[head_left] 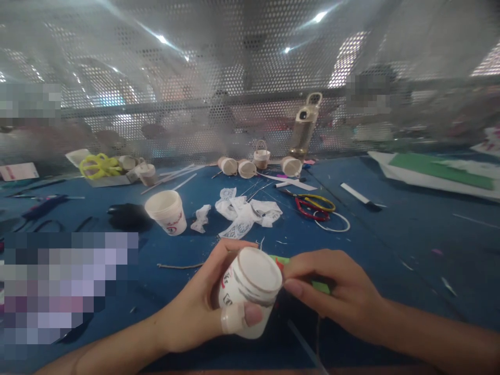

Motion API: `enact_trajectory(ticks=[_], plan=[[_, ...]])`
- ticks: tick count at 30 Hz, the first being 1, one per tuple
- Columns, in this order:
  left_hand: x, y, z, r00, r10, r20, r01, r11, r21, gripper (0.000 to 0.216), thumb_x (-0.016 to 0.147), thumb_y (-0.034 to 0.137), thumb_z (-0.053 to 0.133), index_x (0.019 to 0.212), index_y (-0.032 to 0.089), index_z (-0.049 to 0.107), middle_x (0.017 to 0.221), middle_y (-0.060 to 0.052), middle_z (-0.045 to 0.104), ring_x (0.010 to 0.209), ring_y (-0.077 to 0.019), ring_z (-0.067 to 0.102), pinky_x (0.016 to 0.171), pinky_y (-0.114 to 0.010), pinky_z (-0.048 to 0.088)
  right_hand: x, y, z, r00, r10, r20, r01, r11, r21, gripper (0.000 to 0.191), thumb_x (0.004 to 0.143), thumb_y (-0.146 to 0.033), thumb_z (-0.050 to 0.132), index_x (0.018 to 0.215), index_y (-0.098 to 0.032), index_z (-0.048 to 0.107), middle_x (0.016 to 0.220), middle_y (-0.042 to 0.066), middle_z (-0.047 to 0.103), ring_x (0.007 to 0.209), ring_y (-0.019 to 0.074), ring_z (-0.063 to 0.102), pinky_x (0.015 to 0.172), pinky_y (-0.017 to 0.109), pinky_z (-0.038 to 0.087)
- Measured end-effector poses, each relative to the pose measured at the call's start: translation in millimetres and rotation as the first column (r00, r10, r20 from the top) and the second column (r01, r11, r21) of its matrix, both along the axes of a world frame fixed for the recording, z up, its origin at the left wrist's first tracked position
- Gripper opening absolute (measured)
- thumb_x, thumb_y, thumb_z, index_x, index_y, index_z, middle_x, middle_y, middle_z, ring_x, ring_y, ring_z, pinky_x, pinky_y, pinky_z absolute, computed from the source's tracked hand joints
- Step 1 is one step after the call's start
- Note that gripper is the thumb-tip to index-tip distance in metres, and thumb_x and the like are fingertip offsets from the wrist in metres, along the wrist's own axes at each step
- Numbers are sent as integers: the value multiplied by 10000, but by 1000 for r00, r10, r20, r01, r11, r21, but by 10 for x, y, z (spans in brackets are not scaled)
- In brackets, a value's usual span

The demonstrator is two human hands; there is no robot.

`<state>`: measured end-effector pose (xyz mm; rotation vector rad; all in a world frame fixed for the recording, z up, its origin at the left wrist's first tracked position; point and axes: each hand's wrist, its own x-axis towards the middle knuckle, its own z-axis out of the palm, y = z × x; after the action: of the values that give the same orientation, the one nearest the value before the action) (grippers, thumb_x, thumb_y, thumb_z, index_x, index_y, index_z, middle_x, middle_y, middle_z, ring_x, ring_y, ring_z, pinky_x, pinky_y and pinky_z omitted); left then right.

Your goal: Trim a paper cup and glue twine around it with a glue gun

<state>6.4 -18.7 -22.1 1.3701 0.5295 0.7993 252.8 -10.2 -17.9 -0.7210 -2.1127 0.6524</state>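
My left hand (pixel 219 297) is wrapped round a white paper cup (pixel 253 312), tilted with its base toward me. A tan line like thin cord runs round the edge of the base, with a grey smear below it. Tape or a bandage covers part of my left thumb. At the cup's right side my right hand (pixel 336 286) is closed in a pinch; what is between the fingertips is hidden. A thin brown strand (pixel 318 336) hangs below that hand. Behind the hands, a green and red piece (pixel 322 286) shows in part on the table.
Beyond the cup lie white lace strips (pixel 244 213), scissors (pixel 314 203) with red and yellow handles, and a white ring (pixel 339 223). A stack of paper cups (pixel 167 211) stands left. Small cord-wrapped baskets (pixel 247 167) and a bottle (pixel 304 127) line the mesh screen (pixel 250 62).
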Motion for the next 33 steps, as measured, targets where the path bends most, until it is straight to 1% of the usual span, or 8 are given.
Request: enact_trajectory(ticks=[5, 12, 16, 19, 24, 28, 31, 33], plan=[[14, -2, 1, 1000, 6, 6, -6, 1000, 7, 480, 863, 370, 810, 1241, 328, 517, 1103, 15, 593, 947, -122, 548, 809, -237, 417, -5, -9, 10, 1000, 3, 11, -3, 1000, -10, 199, 1002, -317, 585, 882, -218, 709, 631, -43, 670, 521, 76, 558, 533, 184, 435], [-4, 6, -3, 999, -18, -35, 18, 1000, -1, 489, 870, 407, 795, 1249, 318, 500, 1118, -8, 602, 985, -164, 565, 841, -290, 421, 6, -3, -16, 1000, 16, 0, -16, 1000, 19, 148, 996, -269, 596, 903, -212, 696, 644, -54, 651, 534, 65, 546, 544, 172, 426], [-18, 5, -1, 999, -23, -40, 24, 999, 25, 481, 879, 427, 781, 1260, 325, 506, 1106, -4, 584, 961, -155, 546, 812, -279, 409, 7, 1, -17, 1000, 11, 4, -11, 999, 47, 140, 995, -260, 597, 903, -215, 692, 645, -58, 650, 533, 62, 549, 548, 169, 425], [-15, 8, -4, 999, -5, -51, 7, 1000, 24, 483, 882, 403, 785, 1279, 342, 516, 1113, 8, 559, 978, -145, 523, 838, -266, 411, 7, -1, -15, 1000, -3, 13, 3, 999, 52, 143, 998, -268, 592, 908, -221, 692, 639, -59, 660, 523, 63, 560, 546, 168, 425], [22, -6, 16, 999, -26, -36, 23, 997, -70, 561, 851, 361, 822, 1294, 345, 479, 1141, 1, 566, 969, -143, 543, 831, -259, 461, 8, -19, -6, 996, -33, 78, 31, 999, 26, 184, 999, -297, 578, 878, -214, 689, 627, -40, 681, 509, 79, 569, 535, 183, 426], [11, 2, 25, 999, -4, -36, 2, 998, -61, 552, 848, 327, 829, 1284, 336, 492, 1133, 1, 585, 959, -132, 559, 846, -247, 478, 16, 12, 18, 994, 36, 106, -37, 999, 14, 291, 1032, -358, 525, 811, -212, 647, 620, -41, 665, 515, 75, 559, 537, 179, 414], [-36, 34, -2, 1000, 18, 9, -18, 1000, -11, 571, 858, 356, 817, 1327, 364, 492, 1117, -7, 625, 966, -147, 590, 844, -256, 490, 38, 106, 39, 974, 97, 205, -105, 994, 31, 388, 1073, -381, 429, 784, -213, 625, 638, -41, 642, 557, 80, 560, 564, 193, 405], [-71, 55, -24, 998, 44, 44, -45, 999, 15, 584, 864, 397, 802, 1357, 370, 489, 1127, -27, 651, 992, -181, 616, 852, -287, 506, 57, 192, 45, 918, 76, 389, -109, 992, 65, 331, 1066, -364, 438, 885, -209, 668, 762, -4, 680, 659, 118, 607, 610, 231, 420]])
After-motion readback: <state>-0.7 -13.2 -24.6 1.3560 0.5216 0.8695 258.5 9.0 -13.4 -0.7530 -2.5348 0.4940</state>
